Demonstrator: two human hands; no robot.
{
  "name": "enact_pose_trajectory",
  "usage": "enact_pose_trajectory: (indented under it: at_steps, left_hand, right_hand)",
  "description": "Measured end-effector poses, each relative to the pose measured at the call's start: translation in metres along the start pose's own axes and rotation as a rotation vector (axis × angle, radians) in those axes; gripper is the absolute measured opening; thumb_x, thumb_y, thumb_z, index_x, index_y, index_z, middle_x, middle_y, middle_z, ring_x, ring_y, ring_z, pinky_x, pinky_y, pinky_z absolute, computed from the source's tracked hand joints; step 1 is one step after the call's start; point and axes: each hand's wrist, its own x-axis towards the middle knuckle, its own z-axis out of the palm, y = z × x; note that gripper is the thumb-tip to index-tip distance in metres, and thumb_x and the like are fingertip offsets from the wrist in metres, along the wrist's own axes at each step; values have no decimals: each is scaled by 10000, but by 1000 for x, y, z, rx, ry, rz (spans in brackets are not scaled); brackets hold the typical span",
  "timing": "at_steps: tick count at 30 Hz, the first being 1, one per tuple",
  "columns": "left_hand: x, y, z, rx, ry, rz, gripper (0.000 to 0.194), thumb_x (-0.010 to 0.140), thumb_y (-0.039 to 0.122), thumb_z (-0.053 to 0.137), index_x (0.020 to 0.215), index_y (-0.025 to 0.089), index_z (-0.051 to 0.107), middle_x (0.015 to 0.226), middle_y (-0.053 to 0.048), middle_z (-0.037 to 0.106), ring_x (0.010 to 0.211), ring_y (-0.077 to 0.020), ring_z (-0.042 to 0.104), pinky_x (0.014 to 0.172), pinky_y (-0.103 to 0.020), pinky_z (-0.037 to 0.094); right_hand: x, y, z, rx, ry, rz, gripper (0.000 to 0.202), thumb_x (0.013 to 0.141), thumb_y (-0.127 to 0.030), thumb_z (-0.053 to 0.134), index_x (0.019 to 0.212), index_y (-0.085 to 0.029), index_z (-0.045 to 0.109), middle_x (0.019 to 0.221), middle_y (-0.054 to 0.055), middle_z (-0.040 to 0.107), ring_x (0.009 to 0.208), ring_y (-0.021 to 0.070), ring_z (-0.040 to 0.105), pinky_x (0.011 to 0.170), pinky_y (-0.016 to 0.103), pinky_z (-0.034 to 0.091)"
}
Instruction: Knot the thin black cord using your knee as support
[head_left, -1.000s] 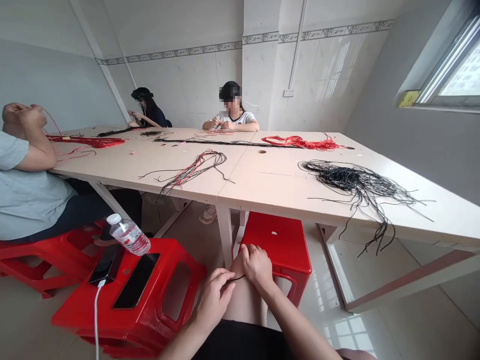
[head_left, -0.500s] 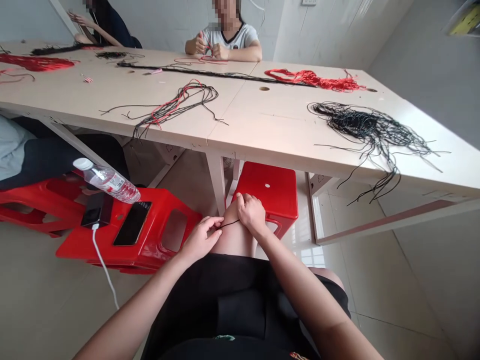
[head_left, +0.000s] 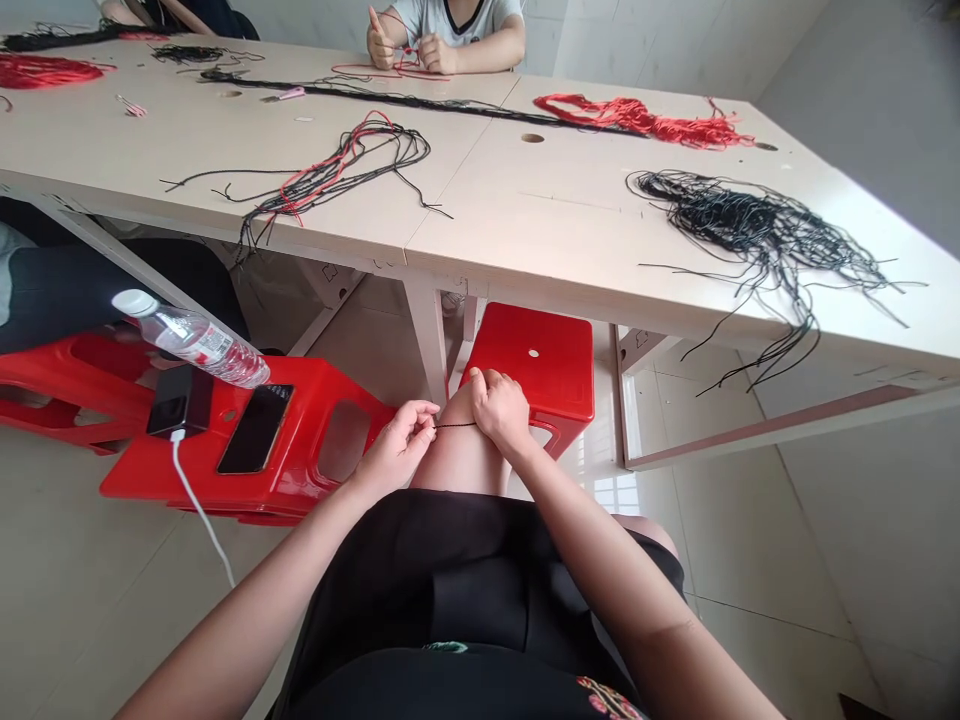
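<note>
At centre frame, pinching black cord in left hand, stretching it over knee to right hand, fingers together, unable to tell if gripping; seemingly partway, with loose black bundle upper right.

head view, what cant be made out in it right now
How the black cord runs beneath the right hand: head view, the hand covers it.
Print on the bottle: head view, too small.
Head of the person in the pale shirt: head view, cut off by top edge.
Rest of the far-left red bundle: head view, cut off by left edge.
</note>
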Motion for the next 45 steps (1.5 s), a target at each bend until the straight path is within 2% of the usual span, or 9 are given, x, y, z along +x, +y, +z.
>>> enact_pose_trajectory:
  at_steps: [9, 15, 20, 25, 33, 38, 45]
  left_hand:
    - [4, -4, 3, 5, -11, -31, 254, 878, 265, 339, 1099, 205, 449, 847, 2, 497, 670, -93, 520, 714, -271, 481]
    - [13, -5, 4, -6, 59, -98, 261, 879, 291, 330, 1078, 183, 459, 766, 14, 509, 603, -96, 501, 652, -264, 455]
    - [17, -4, 5, -155, 124, -206, 254, 861, 293, 360, 1067, 177, 452, 726, 29, 485, 559, -91, 482, 597, -251, 439]
    - [11, 1, 4, -262, 177, -227, 255, 841, 283, 373, 1058, 173, 449, 685, 43, 467, 518, -86, 460, 546, -239, 414]
    - [-2, -5, 4, -241, 104, -205, 291, 808, 359, 434, 1030, 175, 474, 665, 56, 466, 520, -90, 443, 561, -245, 395]
    - [-8, -4, 12, -133, 68, -155, 347, 748, 379, 513, 1022, 166, 516, 726, 13, 537, 647, -141, 521, 660, -291, 430]
    - [-15, 1, 19, -50, 156, -125, 357, 700, 405, 527, 969, 174, 569, 732, -12, 565, 738, -180, 559, 746, -320, 460]
  right_hand:
    - [4, -6, -1, -43, -56, 11, 562, 932, -502, 156, 903, -181, 617, 982, 104, 651, 977, 264, 560, 807, 376, 425]
    - [22, -22, -3, -57, -170, 47, 615, 896, -563, 212, 894, -140, 658, 996, 153, 645, 975, 317, 575, 821, 449, 429]
    - [34, -27, -1, -68, -255, 97, 672, 874, -609, 223, 930, -111, 670, 1032, 188, 635, 1015, 356, 567, 826, 480, 432]
    - [28, -27, -5, -57, -199, 97, 729, 875, -631, 169, 955, -112, 675, 996, 193, 657, 996, 336, 592, 812, 446, 447]
    - [10, -20, -11, -14, -91, 67, 704, 882, -611, 157, 881, -145, 684, 962, 167, 676, 957, 305, 611, 770, 391, 461]
    - [5, -15, -11, -8, -77, 60, 668, 893, -576, 162, 888, -152, 678, 1005, 156, 667, 981, 295, 601, 772, 376, 460]
    - [4, -16, -6, -4, -39, 35, 638, 902, -559, 184, 881, -159, 680, 993, 148, 674, 995, 290, 599, 791, 368, 457]
